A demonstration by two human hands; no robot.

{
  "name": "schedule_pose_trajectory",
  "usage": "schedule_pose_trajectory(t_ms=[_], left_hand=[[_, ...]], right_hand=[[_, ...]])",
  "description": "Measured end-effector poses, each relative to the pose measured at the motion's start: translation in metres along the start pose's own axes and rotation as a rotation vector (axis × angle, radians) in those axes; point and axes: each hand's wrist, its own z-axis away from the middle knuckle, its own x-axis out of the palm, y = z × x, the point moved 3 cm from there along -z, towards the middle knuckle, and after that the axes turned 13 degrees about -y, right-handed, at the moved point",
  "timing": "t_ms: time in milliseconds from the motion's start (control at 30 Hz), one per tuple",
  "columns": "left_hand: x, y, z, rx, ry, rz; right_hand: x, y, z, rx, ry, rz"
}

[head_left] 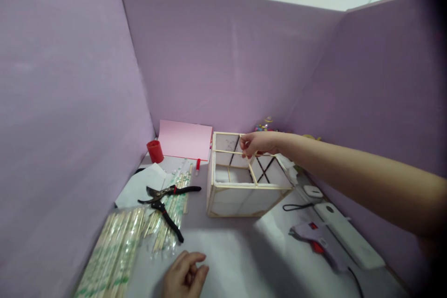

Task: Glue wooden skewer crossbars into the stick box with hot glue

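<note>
A box frame of thin wooden sticks with white sheet walls (240, 201) stands on the table, its top partly open. My right hand (258, 142) reaches over it from the right, fingers pinched on a thin wooden stick (252, 171) at the top. Whether that stick is fixed to the frame I cannot tell. Dark crossed strips (265, 170) show on an inner wall. My left hand (185, 275) rests low at the front, fingers loosely curled, thumb and forefinger apart, holding nothing. Nearest to it are black-handled pruning shears (170, 195), lying spread over bagged sticks (171, 223).
A purple glue gun (319, 242) with a cord lies at right, beside a white power strip (349, 235). At left are a larger bag of sticks (110, 256), a red cup (155, 151), a red-capped marker (198, 166) and pink card (185, 139). Purple panels (226, 56) enclose three sides.
</note>
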Motion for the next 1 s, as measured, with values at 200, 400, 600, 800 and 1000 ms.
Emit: schedule_pose_trajectory(t_ms=[200, 400, 600, 800, 1000], left_hand=[[-0.003, 0.002, -0.001, 0.032, 0.044, -0.014], [-0.002, 0.0, 0.0, 0.014, 0.035, -0.018], [-0.002, -0.002, 0.001, 0.029, 0.03, -0.021], [-0.001, -0.005, 0.002, 0.042, 0.049, -0.017], [-0.001, -0.003, 0.001, 0.004, 0.013, -0.001]], right_hand=[[-0.004, -0.001, 0.0, -0.014, 0.025, 0.046], [-0.008, -0.002, -0.001, -0.023, 0.028, 0.083], [-0.005, -0.008, 0.008, -0.035, 0.043, 0.05], [-0.019, -0.014, 0.031, -0.122, 0.213, -0.02], [-0.013, 0.002, 0.09, -0.352, 0.644, 0.007]])
